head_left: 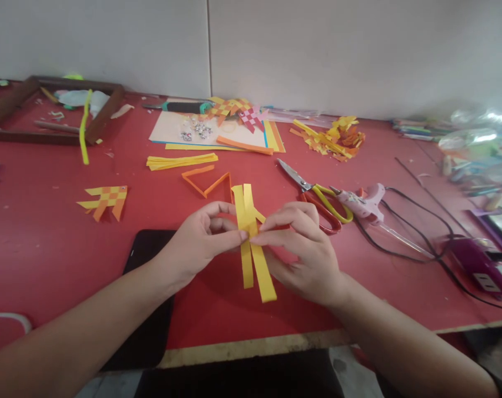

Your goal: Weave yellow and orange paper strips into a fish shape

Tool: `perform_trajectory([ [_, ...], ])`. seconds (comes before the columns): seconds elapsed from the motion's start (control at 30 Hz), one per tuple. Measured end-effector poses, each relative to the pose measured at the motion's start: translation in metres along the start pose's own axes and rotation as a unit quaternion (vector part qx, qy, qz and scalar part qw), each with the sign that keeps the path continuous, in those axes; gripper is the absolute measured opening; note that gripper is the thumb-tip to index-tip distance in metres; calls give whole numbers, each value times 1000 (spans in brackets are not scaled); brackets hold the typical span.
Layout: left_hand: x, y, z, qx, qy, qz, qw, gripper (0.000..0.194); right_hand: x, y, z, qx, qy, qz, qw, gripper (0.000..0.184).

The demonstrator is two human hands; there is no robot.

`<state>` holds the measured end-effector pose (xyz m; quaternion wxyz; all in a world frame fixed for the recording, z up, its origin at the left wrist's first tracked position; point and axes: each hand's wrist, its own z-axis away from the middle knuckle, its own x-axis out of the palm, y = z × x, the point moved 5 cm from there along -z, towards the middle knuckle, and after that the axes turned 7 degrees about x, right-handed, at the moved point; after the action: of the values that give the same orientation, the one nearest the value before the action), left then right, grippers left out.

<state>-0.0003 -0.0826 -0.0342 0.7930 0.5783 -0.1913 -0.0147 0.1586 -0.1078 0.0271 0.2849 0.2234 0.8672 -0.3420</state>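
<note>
yellow strips (pixel 246 216): partly behind left hand (pixel 201 236) | wooden frame (pixel 105 117): cropped left

Taking the scissors (pixel 304 185) as landmark, the nearest obstacle in front of them is the right hand (pixel 307 251), just beside the red handle. To their left, the left hand (pixel 199 237) and the held yellow strips (pixel 246 213) block the way, a folded orange strip (pixel 216 185) behind these. To their right, the pink glue gun (pixel 361 204) and its black cord (pixel 400 257) hinder a low pass; behind stands a scrap pile (pixel 338 138). Bare red tabletop (pixel 400 287) opens to their front right, between forearm and cord, and narrowly left of their blade tip.
</note>
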Motion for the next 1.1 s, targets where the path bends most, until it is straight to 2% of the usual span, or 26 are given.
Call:
perform_trajectory([
  [0.43, 0, -2, -2, -6, -8, 18, 1000, 41, 1, 3, 3, -16, 44, 57, 997, 16],
  [0.63, -1, -2, -1, -15, -9, 9, 1000, 41, 5, 5, 6, -31, 24, 63, 997, 22],
  [1.1, 4, 1, -2, -26, -21, 19, 999, 35, 1, 1, 3, -49, 31, 65, 996, 20],
])
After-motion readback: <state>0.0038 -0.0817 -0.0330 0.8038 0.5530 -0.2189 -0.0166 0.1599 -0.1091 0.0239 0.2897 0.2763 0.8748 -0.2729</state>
